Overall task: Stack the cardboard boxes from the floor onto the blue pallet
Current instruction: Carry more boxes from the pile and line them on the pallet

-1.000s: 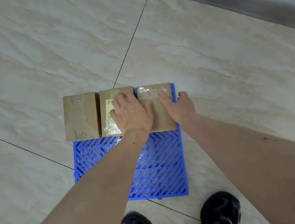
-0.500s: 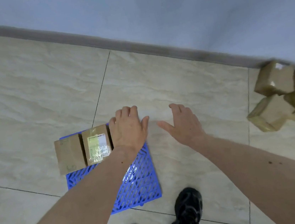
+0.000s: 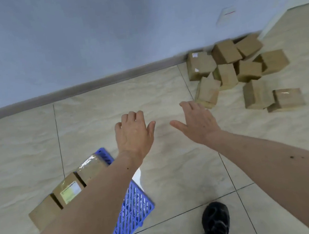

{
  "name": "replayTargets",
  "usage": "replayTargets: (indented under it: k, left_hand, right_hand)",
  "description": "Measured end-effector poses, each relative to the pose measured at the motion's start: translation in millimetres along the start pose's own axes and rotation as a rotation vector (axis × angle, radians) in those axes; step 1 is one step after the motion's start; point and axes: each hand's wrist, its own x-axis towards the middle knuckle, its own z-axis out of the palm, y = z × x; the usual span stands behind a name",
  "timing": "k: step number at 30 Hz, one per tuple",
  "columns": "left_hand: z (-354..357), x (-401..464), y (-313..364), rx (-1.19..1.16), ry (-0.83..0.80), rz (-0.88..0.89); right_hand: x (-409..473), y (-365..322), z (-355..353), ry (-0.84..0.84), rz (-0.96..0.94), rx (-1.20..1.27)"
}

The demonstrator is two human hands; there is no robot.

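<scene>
While both the left hand (image 3: pixel 134 133) and right hand (image 3: pixel 199 123) hover spread and empty, the nearest cardboard box (image 3: pixel 208 91), at one o'clock, appears light and rigid, best clasped on opposite side faces.

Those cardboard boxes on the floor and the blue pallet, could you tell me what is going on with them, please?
A person is moving boxes onto the blue pallet. Three boxes sit in a row along one edge of it. Both hands are empty and open: the left hand and right hand are stretched out toward the loose pile of boxes lying on the floor by the wall. None of those is gripped yet.
</scene>
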Motion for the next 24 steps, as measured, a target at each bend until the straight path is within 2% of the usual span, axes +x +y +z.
replayTargets:
  k: [6, 14, 19, 24]
  left_hand:
    - [19.9, 15.0, 97.7, 0.026, -0.042, 0.107]
    - [41.0, 46.8, 218.3, 0.081, -0.091, 0.153]
    - [49.9, 76.2, 269.1, 0.09, -0.091, 0.178]
    - [55.2, 115.0, 295.1, 0.115, -0.121, 0.219]
  right_hand:
    - [-11.8, 93.1, -21.8, 0.024, 0.116, 0.008]
    - [-9.6, 220.0, -51.6, 0.015, 0.171, 0.041]
    - [10.2, 281.5, -75.5, 0.009, 0.191, 0.044]
    - [50.1, 310.6, -91.8, 0.01, 0.218, 0.035]
